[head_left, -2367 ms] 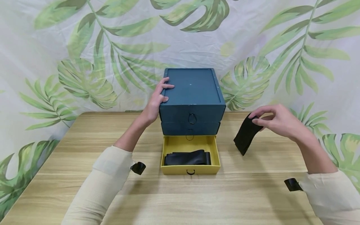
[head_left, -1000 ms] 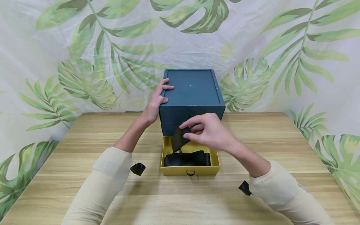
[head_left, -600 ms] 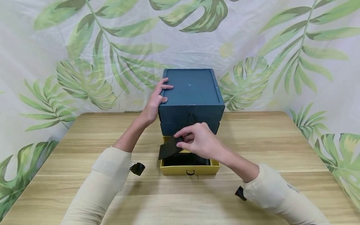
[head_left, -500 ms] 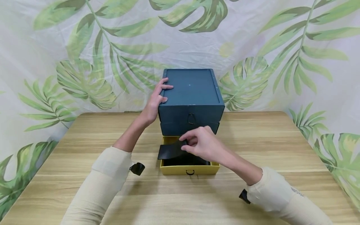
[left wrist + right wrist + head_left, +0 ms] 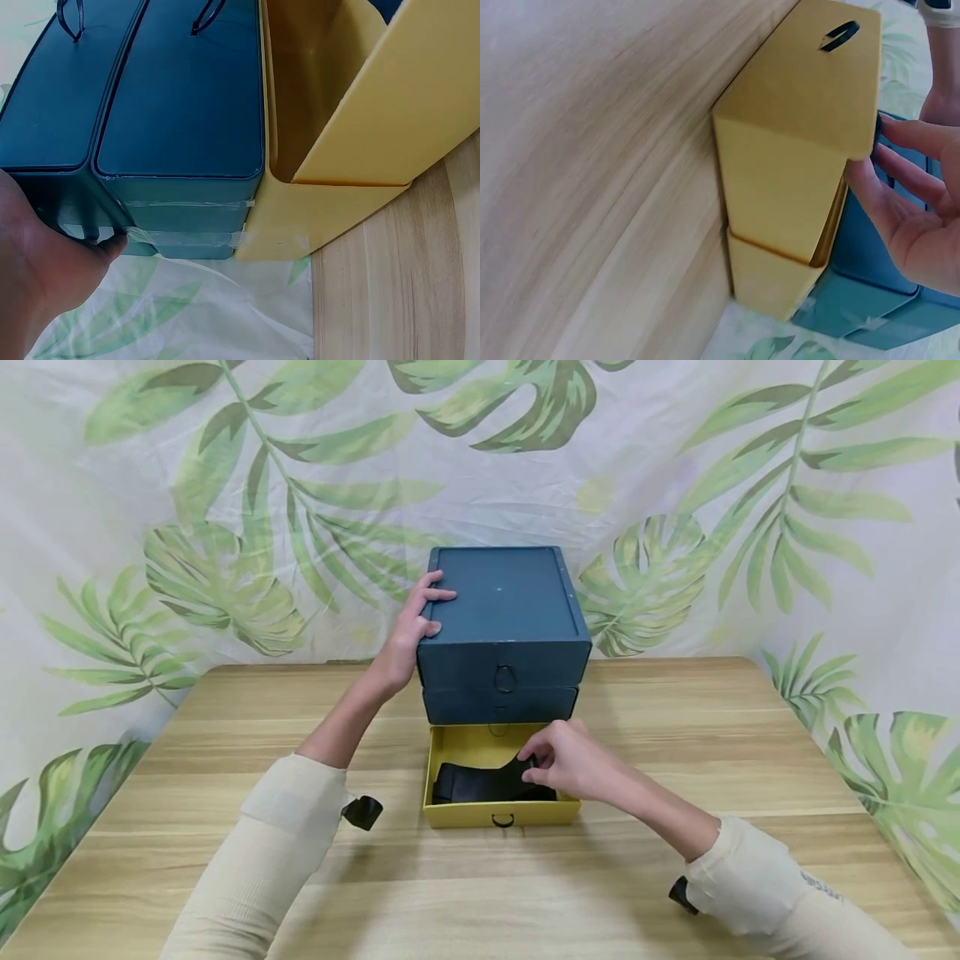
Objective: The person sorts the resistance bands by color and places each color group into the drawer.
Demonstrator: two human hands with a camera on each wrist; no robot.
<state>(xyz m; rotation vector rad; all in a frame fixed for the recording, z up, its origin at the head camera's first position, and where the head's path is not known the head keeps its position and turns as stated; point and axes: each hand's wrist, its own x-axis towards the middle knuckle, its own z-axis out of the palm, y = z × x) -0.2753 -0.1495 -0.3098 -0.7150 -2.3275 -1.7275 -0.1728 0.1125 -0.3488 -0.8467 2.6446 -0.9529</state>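
Note:
A small drawer box (image 5: 502, 597) has two closed blue drawers above a pulled-out yellow drawer (image 5: 502, 814). Inside the yellow drawer lies a smooth black strip (image 5: 472, 783), flexible and wide, on top of another folded black strip that it mostly covers. My right hand (image 5: 573, 760) pinches the upper strip's right end between thumb and fingers, just inside the drawer's right side. In the right wrist view the same hand (image 5: 915, 195) reaches over the drawer wall. My left hand (image 5: 408, 631) rests on the box's top left edge, fingers spread over the top.
The box stands towards the back of a wooden table (image 5: 480, 893), in front of a leaf-patterned cloth (image 5: 300, 460). Black loop pulls (image 5: 505, 678) hang on the drawer fronts. Black wrist-worn devices (image 5: 362, 812) stick out from both sleeves.
My right hand has carried the black strip from right of the box into the yellow drawer. The strip has gone from hanging down to lying across the other one. My left hand has stayed put.

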